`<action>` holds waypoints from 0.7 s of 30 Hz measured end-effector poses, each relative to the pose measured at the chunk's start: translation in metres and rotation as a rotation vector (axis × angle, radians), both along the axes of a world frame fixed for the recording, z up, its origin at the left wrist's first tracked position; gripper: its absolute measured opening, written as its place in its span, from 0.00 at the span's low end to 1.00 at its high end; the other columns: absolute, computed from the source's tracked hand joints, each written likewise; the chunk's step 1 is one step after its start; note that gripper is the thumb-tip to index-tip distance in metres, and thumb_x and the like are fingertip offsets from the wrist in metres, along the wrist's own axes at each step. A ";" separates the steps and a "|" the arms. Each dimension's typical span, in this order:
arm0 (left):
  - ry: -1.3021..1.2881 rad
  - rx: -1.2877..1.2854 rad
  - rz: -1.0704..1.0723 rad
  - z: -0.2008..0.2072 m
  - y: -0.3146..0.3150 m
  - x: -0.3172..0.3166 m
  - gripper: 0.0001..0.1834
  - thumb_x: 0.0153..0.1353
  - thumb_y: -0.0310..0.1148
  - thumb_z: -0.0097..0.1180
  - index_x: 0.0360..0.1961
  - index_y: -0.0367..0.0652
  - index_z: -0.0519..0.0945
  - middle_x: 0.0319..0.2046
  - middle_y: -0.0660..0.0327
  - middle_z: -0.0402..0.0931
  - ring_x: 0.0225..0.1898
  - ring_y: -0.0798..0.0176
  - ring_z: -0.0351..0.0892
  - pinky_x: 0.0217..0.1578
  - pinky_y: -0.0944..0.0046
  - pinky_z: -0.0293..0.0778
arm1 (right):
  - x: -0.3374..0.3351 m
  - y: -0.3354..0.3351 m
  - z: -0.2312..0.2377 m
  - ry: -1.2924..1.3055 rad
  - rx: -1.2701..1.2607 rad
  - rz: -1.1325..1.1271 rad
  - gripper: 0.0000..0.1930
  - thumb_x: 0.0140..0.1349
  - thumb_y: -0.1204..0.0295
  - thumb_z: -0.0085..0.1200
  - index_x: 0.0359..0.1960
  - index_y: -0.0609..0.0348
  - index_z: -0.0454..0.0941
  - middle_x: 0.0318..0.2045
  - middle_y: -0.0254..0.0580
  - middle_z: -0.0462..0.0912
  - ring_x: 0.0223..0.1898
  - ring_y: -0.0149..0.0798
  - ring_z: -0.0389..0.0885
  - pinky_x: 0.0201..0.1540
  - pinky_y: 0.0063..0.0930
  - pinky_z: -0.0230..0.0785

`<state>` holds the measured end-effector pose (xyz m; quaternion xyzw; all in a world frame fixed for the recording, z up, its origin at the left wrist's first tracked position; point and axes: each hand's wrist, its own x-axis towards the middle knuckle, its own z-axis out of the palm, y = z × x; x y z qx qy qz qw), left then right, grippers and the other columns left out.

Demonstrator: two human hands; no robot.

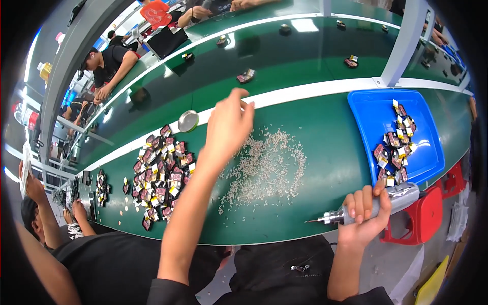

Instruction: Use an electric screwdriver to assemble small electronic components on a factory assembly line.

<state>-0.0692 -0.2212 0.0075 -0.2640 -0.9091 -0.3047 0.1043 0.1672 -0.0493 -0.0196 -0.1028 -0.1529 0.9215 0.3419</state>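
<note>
My right hand (367, 211) is wrapped around a grey electric screwdriver (404, 196). The tool lies nearly level over the table's near right part, its thin bit pointing left. My left hand (230, 124) reaches across the table to the white rail by the conveyor, fingers partly bent and apart, with nothing seen in them. Just beyond its fingertips, a small black-and-red part with a pale label (246, 76) sits on the conveyor. Under and right of this hand, many tiny screws (269, 168) are scattered on the green table (325, 152). A heap of similar labelled parts (157, 178) lies to the left.
A blue tray (363, 117) with more labelled parts stands at the right. A round metal lid or dish (188, 121) rests by the white rail (300, 95). Spaced parts lie along the green conveyor (305, 61). A grey post (406, 46) rises at the right; co-workers sit left and across.
</note>
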 end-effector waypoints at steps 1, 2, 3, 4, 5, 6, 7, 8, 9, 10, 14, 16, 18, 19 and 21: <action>0.001 -0.085 0.061 -0.009 -0.001 -0.029 0.18 0.62 0.34 0.54 0.49 0.33 0.74 0.31 0.48 0.82 0.37 0.48 0.82 0.41 0.55 0.74 | 0.002 -0.002 -0.002 0.008 -0.003 0.003 0.09 0.68 0.65 0.41 0.32 0.55 0.64 0.11 0.27 0.56 0.10 0.24 0.53 0.17 0.23 0.54; -0.059 -0.172 0.126 -0.012 0.005 -0.050 0.21 0.61 0.38 0.56 0.49 0.34 0.73 0.34 0.47 0.81 0.40 0.46 0.81 0.44 0.52 0.73 | 0.004 -0.004 -0.005 -0.006 0.011 0.036 0.09 0.67 0.65 0.42 0.31 0.54 0.64 0.11 0.27 0.57 0.10 0.24 0.53 0.17 0.23 0.54; -0.049 -0.169 0.119 -0.017 0.014 -0.064 0.21 0.61 0.38 0.56 0.49 0.34 0.73 0.34 0.47 0.81 0.40 0.46 0.81 0.44 0.52 0.73 | 0.005 -0.004 -0.009 -0.017 0.026 0.064 0.09 0.67 0.65 0.42 0.31 0.54 0.63 0.11 0.27 0.57 0.10 0.24 0.53 0.17 0.23 0.55; 0.015 -0.258 0.178 -0.023 0.018 -0.074 0.21 0.60 0.39 0.57 0.48 0.35 0.73 0.37 0.46 0.79 0.42 0.45 0.80 0.45 0.51 0.73 | 0.005 -0.008 -0.012 -0.043 0.043 0.084 0.09 0.67 0.65 0.41 0.30 0.54 0.63 0.10 0.28 0.57 0.10 0.25 0.54 0.17 0.24 0.55; 0.079 -0.348 0.240 -0.029 0.020 -0.085 0.22 0.59 0.40 0.58 0.48 0.35 0.73 0.39 0.45 0.78 0.43 0.43 0.78 0.45 0.50 0.73 | 0.004 -0.011 -0.014 -0.042 0.045 0.087 0.09 0.67 0.65 0.41 0.30 0.54 0.63 0.10 0.28 0.57 0.10 0.25 0.54 0.17 0.24 0.55; 0.081 -0.353 0.262 -0.034 0.022 -0.096 0.22 0.58 0.41 0.59 0.45 0.35 0.73 0.41 0.43 0.75 0.45 0.40 0.76 0.45 0.47 0.73 | 0.002 -0.015 -0.015 -0.038 0.054 0.107 0.09 0.67 0.65 0.41 0.30 0.54 0.63 0.10 0.28 0.57 0.10 0.25 0.54 0.17 0.24 0.55; 0.071 -0.362 0.265 -0.038 0.027 -0.101 0.22 0.58 0.41 0.59 0.45 0.35 0.73 0.41 0.43 0.75 0.45 0.40 0.76 0.45 0.47 0.73 | 0.003 -0.016 -0.017 -0.047 0.054 0.125 0.09 0.67 0.65 0.41 0.30 0.54 0.63 0.10 0.28 0.57 0.10 0.25 0.54 0.17 0.24 0.55; 0.113 -0.385 0.259 -0.041 0.028 -0.106 0.22 0.56 0.39 0.60 0.45 0.33 0.72 0.41 0.42 0.74 0.44 0.40 0.76 0.43 0.47 0.75 | 0.002 -0.017 -0.019 -0.040 0.040 0.143 0.09 0.68 0.65 0.40 0.31 0.54 0.62 0.10 0.29 0.57 0.09 0.26 0.54 0.17 0.24 0.56; 0.158 -0.412 0.260 -0.042 0.026 -0.111 0.22 0.55 0.37 0.62 0.44 0.31 0.72 0.40 0.40 0.74 0.44 0.39 0.76 0.41 0.47 0.76 | 0.001 -0.018 -0.020 -0.042 0.026 0.164 0.09 0.68 0.65 0.40 0.31 0.54 0.62 0.10 0.29 0.57 0.09 0.26 0.54 0.17 0.24 0.56; 0.247 -0.443 0.232 -0.046 0.020 -0.117 0.20 0.53 0.32 0.61 0.43 0.30 0.72 0.39 0.40 0.74 0.43 0.40 0.76 0.41 0.49 0.77 | 0.000 -0.018 -0.020 -0.046 0.023 0.160 0.09 0.68 0.66 0.40 0.31 0.54 0.61 0.10 0.29 0.58 0.09 0.26 0.54 0.17 0.25 0.56; 0.391 -0.749 0.036 -0.045 0.027 -0.133 0.10 0.46 0.28 0.58 0.31 0.35 0.83 0.33 0.47 0.81 0.40 0.47 0.81 0.48 0.50 0.74 | 0.009 -0.009 -0.029 -0.004 0.085 0.123 0.08 0.69 0.68 0.39 0.31 0.55 0.60 0.11 0.30 0.57 0.09 0.24 0.52 0.13 0.20 0.50; 0.422 -0.610 -0.003 -0.062 0.021 -0.145 0.10 0.47 0.27 0.56 0.30 0.34 0.83 0.34 0.48 0.80 0.43 0.47 0.77 0.48 0.55 0.73 | 0.011 -0.013 -0.023 0.072 0.098 0.151 0.08 0.70 0.69 0.39 0.32 0.56 0.60 0.12 0.28 0.55 0.10 0.21 0.51 0.12 0.16 0.47; 0.462 -0.535 -0.058 -0.058 0.008 -0.131 0.08 0.46 0.26 0.56 0.28 0.35 0.82 0.32 0.52 0.78 0.41 0.52 0.72 0.46 0.58 0.67 | 0.008 -0.011 -0.016 0.036 0.083 0.237 0.08 0.67 0.67 0.46 0.33 0.57 0.66 0.13 0.30 0.59 0.12 0.25 0.54 0.17 0.21 0.49; 0.522 -0.449 -0.038 -0.056 -0.006 -0.128 0.06 0.46 0.25 0.54 0.27 0.37 0.81 0.31 0.52 0.77 0.41 0.52 0.71 0.45 0.57 0.66 | 0.006 -0.010 -0.014 0.032 0.084 0.291 0.09 0.65 0.66 0.50 0.33 0.58 0.70 0.13 0.31 0.61 0.14 0.27 0.55 0.20 0.23 0.51; 0.418 -0.193 -0.131 -0.043 -0.006 -0.090 0.13 0.39 0.15 0.50 0.31 0.31 0.76 0.36 0.47 0.72 0.42 0.46 0.68 0.45 0.54 0.67 | 0.004 -0.007 -0.017 0.066 0.075 0.311 0.08 0.65 0.67 0.50 0.33 0.58 0.70 0.13 0.30 0.60 0.14 0.26 0.55 0.21 0.23 0.51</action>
